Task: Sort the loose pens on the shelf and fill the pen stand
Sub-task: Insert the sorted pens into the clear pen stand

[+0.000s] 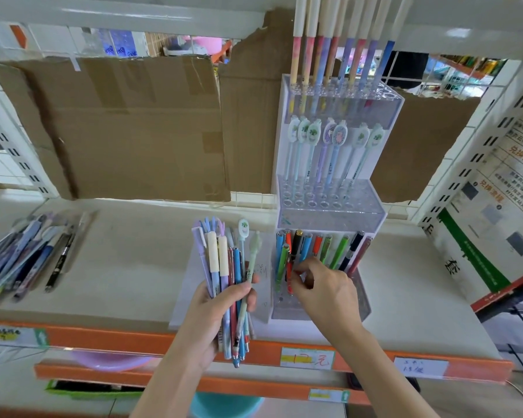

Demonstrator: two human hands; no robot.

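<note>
Standing at the right of the shelf (133, 267): a clear acrylic pen stand (332, 206) of three stepped tiers, each a plate of drilled holes. Top tier: long pastel pens (329, 55), cut off by the frame's upper edge. Middle tier: pens with cartoon toppers (317, 140), the front holes still vacant. Lowest tier: a row of coloured metal-clip pens (320, 245), more than half its holes unfilled.

A red pen (290, 276) in the lowest tier is pinched by the right hand (323, 288), thumb and forefinger closed on its barrel, the other fingers curled; whether its tip is seated in a hole cannot be told.

A mixed bundle of pens (227, 282) is gripped upright by the left hand (221, 306), fingers and thumb wrapped round it, just left of the stand.

A loose pile of pens (27, 260) lies at the shelf's far left, well apart from the stand, partly cut off.

Risks, as judged: neighbouring pens may be knocked askew by the right knuckles, the row being tightly spaced; the bundle may slip if the left grip is loosened; kinds may be mixed across tiers.

Obscured: the lower front holes, by the right hand; the price labels on the orange shelf edge (254, 345) are scarcely legible.
</note>
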